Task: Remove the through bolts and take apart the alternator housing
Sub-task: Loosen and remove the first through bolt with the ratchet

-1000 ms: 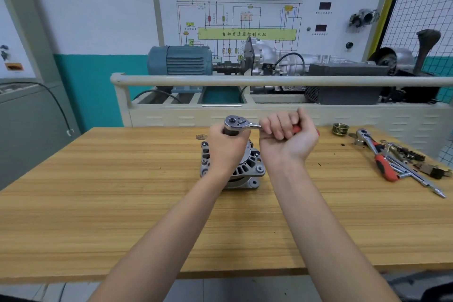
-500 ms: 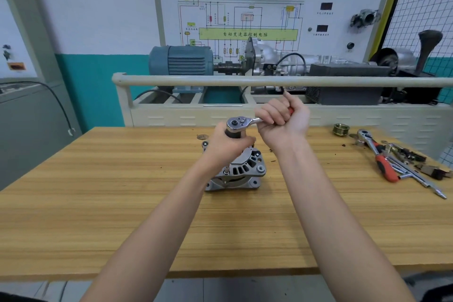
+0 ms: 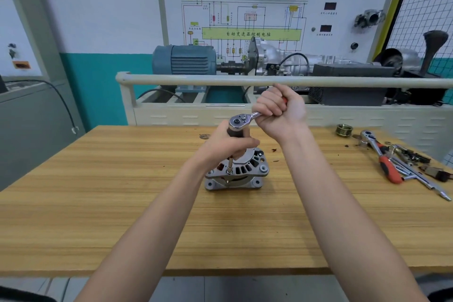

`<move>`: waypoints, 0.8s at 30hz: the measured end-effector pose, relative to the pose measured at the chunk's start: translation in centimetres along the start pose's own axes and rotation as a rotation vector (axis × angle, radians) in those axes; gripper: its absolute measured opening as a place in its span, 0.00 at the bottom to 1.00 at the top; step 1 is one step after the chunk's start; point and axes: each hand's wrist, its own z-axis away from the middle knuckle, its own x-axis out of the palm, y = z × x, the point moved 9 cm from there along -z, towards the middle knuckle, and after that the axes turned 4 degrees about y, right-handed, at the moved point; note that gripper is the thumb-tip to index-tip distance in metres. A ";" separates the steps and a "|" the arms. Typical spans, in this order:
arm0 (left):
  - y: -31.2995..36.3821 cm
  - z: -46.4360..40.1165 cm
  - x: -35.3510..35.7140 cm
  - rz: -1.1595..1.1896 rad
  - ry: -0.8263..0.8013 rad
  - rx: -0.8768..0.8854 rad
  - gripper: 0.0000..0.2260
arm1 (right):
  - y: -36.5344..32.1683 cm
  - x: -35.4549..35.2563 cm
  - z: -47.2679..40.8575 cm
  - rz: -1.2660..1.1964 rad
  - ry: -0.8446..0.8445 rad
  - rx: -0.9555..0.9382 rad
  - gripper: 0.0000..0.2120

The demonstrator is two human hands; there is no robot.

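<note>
The silver alternator (image 3: 241, 174) stands on the wooden table (image 3: 98, 191), near the middle. A ratchet wrench (image 3: 239, 121) stands over it on a dark socket and a thin extension bar (image 3: 229, 167) that reaches down to a bolt on the housing's left edge. My left hand (image 3: 226, 146) is wrapped around the socket just below the ratchet head. My right hand (image 3: 278, 111) is closed on the ratchet's red handle, up and to the right of the head. Much of the alternator's top is hidden behind my left hand.
At the table's right lie a second red-handled ratchet (image 3: 382, 157), several loose tools and small parts (image 3: 416, 169), and a brass pulley (image 3: 344, 129). A washer (image 3: 204, 136) lies behind the alternator. A cream rail (image 3: 245, 80) and a training bench with a blue motor (image 3: 183, 59) stand behind the table.
My right hand has swung the ratchet handle away from me and upward, from level to pointing up-right. My left hand has stayed on the socket. The alternator has shifted slightly.
</note>
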 end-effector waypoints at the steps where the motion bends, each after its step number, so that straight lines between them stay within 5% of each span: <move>1: -0.1 -0.1 0.0 -0.014 0.007 -0.012 0.20 | 0.0 0.0 -0.2 -0.002 0.002 0.006 0.20; 7: -0.6 0.4 -2.1 0.025 0.595 0.006 0.21 | -1.0 -1.9 2.6 -0.134 0.062 -0.344 0.23; 10: -0.7 1.1 -1.9 0.070 0.755 0.019 0.20 | -0.9 -2.3 4.6 -0.134 0.053 -0.475 0.24; 13: -0.8 0.8 -1.5 0.049 0.659 0.011 0.20 | -1.4 -2.2 4.0 -0.119 0.048 -0.419 0.24; 19: -0.1 -0.1 -0.1 -0.010 0.061 0.002 0.20 | -0.5 -0.1 0.3 -0.004 -0.021 -0.015 0.17; 21: -0.2 -0.2 -0.1 -0.008 0.058 -0.016 0.20 | -0.5 0.1 0.1 0.002 -0.013 0.001 0.17; 24: -0.5 -0.2 -0.7 0.001 0.279 -0.011 0.20 | -1.0 -1.0 0.9 -0.064 0.047 -0.123 0.21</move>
